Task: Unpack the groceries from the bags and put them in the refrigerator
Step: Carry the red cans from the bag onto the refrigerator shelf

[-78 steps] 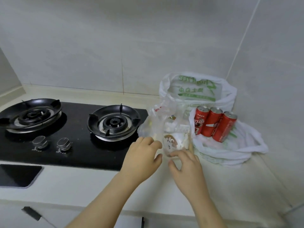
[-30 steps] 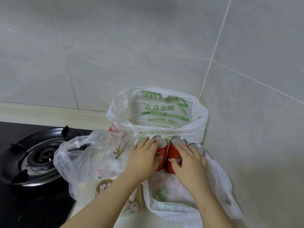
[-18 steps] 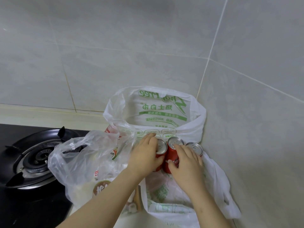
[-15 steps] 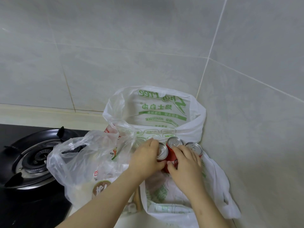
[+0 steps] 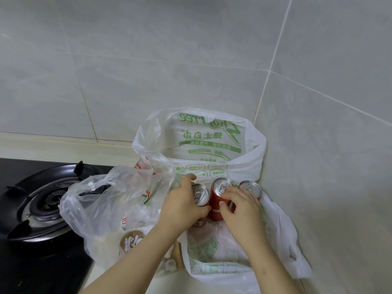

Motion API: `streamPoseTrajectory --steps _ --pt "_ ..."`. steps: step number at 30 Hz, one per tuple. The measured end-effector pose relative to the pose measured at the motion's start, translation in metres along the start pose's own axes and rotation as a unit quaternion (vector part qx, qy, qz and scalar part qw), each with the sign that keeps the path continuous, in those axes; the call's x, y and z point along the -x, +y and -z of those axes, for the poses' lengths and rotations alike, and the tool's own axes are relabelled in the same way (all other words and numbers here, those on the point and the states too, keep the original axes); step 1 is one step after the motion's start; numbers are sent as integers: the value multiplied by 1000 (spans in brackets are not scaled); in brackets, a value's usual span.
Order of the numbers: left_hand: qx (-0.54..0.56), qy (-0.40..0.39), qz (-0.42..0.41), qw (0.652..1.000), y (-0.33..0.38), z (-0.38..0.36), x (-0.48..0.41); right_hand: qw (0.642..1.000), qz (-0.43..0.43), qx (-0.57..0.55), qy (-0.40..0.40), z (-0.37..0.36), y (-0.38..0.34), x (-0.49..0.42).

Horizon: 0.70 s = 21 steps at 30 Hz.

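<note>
Three red soda cans stand upright in an open white plastic bag with green print in the counter corner. My left hand grips the left can, fingers curled round its side. My right hand wraps round the middle can and also touches the right can. A clear plastic bag holding packaged food, one with a brown round label, sits left of the white bag. The refrigerator is out of view.
A black gas hob with a burner lies to the left, and the clear bag partly overhangs it. Grey tiled walls close the corner behind and on the right. A pale counter runs along the back.
Since 2.6 s ago both hands left the clear bag and moved to the cans. In the last second the left hand closed round the left can, tilting it leftward, and the right hand curled over the middle can.
</note>
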<state>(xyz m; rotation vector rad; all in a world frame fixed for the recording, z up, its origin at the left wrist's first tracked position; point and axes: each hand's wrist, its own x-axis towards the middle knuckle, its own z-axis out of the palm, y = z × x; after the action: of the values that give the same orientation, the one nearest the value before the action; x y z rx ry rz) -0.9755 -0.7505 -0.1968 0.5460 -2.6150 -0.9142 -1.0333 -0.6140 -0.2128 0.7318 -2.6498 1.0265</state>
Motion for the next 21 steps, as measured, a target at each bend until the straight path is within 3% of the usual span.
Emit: streamPoseTrajectory --steps 8,16,21 --pt "2 -1 9 1000 0 0 -3 996 38 81 30 0 -10 -10" --pt "15 -14 23 1000 -6 4 -3 985 20 139 -103 10 -13 -25" --pt "-2 -24 25 999 -4 4 -2 994 32 99 -17 3 -14 -18"
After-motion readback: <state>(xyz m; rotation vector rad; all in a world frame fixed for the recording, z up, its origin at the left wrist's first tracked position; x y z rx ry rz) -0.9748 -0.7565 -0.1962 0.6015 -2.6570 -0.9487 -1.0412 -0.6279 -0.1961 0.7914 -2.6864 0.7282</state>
